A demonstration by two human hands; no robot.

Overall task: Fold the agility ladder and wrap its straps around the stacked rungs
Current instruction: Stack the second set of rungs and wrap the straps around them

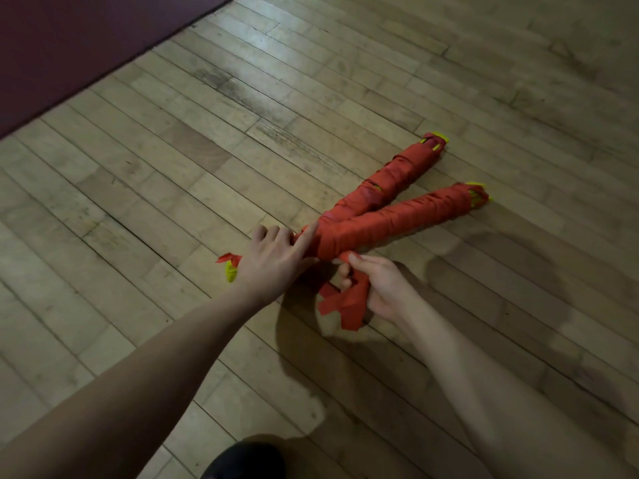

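Right hand (377, 288): loose red strap end (349, 302) is pinched. Left hand (273, 261): fingers extended, pressed on the near end of two strap-wrapped rung bundles (397, 212), which are crossed on the wood floor (173, 167).

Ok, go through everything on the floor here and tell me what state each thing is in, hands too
far bundle: wrapped in red strap, lying on floor, yellow rung ends showing
near bundle: wrapped in red strap, lying on floor, crossing the far one at its near end
loose strap end: unwound, bunched
left hand: resting on the bundles, forefinger extended
right hand: gripping loose strap end
floor: wooden boards, worn
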